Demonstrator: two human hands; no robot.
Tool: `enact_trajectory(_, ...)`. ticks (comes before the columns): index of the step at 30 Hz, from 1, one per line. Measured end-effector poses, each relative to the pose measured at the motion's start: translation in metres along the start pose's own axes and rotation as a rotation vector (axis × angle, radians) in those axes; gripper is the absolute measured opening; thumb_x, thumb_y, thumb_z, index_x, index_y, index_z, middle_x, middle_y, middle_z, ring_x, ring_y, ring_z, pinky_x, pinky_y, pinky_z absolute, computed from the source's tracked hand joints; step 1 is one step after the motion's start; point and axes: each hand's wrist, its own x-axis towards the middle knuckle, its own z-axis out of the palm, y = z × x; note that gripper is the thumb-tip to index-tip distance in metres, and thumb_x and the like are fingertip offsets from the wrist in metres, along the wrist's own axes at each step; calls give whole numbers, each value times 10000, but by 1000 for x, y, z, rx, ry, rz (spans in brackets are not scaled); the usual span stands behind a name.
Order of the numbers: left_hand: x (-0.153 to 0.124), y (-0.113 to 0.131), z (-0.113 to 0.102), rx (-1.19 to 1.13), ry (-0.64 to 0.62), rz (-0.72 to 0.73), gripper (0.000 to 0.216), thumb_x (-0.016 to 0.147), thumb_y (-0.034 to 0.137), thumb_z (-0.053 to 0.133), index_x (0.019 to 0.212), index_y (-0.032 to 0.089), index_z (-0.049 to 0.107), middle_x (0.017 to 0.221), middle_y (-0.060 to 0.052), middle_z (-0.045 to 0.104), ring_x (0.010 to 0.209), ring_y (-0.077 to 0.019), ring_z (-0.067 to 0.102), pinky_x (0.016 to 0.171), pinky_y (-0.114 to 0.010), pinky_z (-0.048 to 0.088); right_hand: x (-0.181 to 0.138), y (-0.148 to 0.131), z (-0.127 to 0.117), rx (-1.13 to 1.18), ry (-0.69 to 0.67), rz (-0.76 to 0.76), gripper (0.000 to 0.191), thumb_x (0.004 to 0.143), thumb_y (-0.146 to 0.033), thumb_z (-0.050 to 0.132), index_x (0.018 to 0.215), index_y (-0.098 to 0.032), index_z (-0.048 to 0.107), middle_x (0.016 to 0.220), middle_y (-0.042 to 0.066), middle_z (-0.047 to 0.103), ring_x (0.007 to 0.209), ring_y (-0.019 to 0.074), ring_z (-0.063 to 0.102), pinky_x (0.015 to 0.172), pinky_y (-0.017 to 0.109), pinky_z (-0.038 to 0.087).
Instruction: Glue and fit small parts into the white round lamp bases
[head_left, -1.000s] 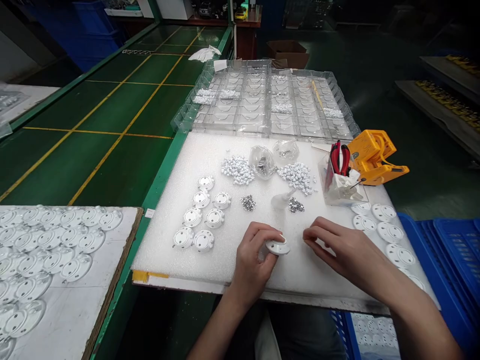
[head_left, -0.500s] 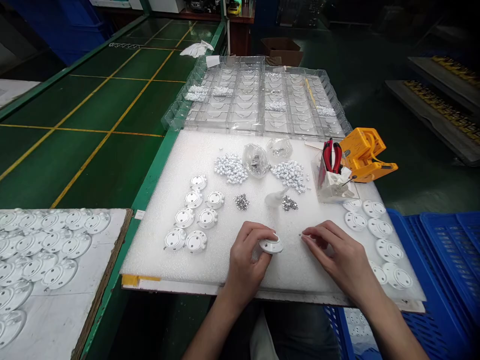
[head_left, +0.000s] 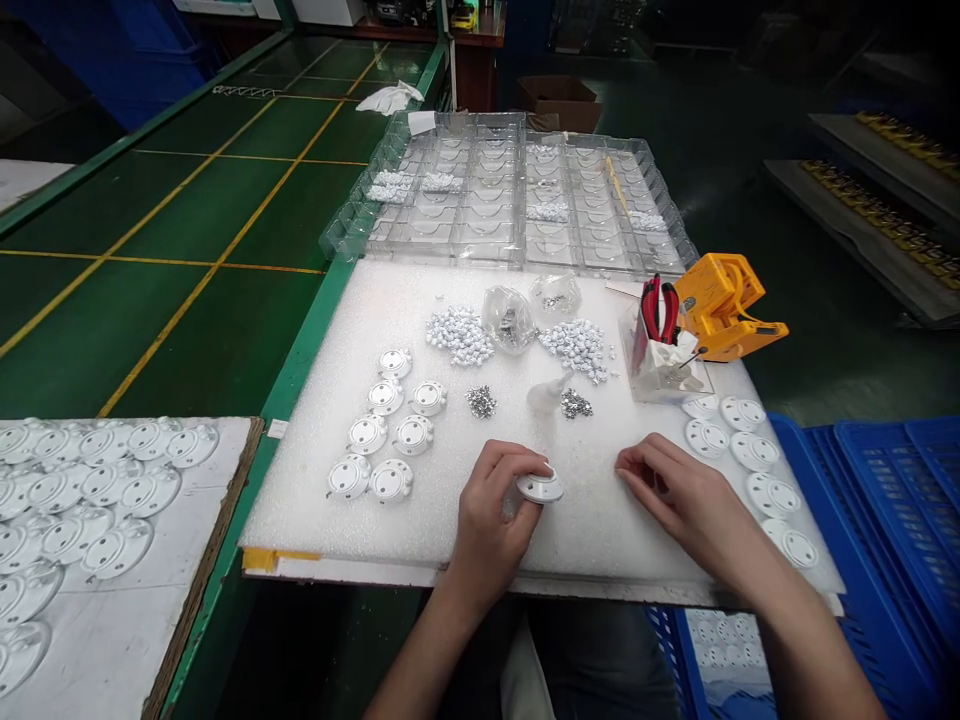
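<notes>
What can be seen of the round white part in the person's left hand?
The round white part is a shallow disc with a smooth, plastic-looking surface. It is tilted and seen nearly edge-on, so most of its face is hidden. The fingers of the left hand grip its rim from the left side. It sits low over the white foam sheet, though whether it touches the foam cannot be told.
</notes>
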Motion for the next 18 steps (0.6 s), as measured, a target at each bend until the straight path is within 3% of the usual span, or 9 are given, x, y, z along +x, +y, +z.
enact_trajectory(3,1,0,0,8,-3,7,231,884,13,613,959,225,667,978,-35,661,929,-187,696,817,-305,558,1,6,-5,1,-33,-39,180,1047,-277,486,961,-223,635,914,44,653,710,158,657,629,278,513)
enact_trajectory(9,2,0,0,10,-11,22,227,893,16,616,962,227,661,976,-26,652,926,-173,688,814,-283,548,-3,4,3,27,177,34,137,1025,-267,549,975,-214,666,893,33,677,707,152,662,610,256,520)
enact_trajectory(18,2,0,0,13,-17,15,229,892,8,619,967,220,661,990,-31,654,937,-171,686,828,-276,544,-11,-14,18,-47,251,109,135,1009,-261,572,913,-201,647,833,8,628,639,128,611,617,267,490)
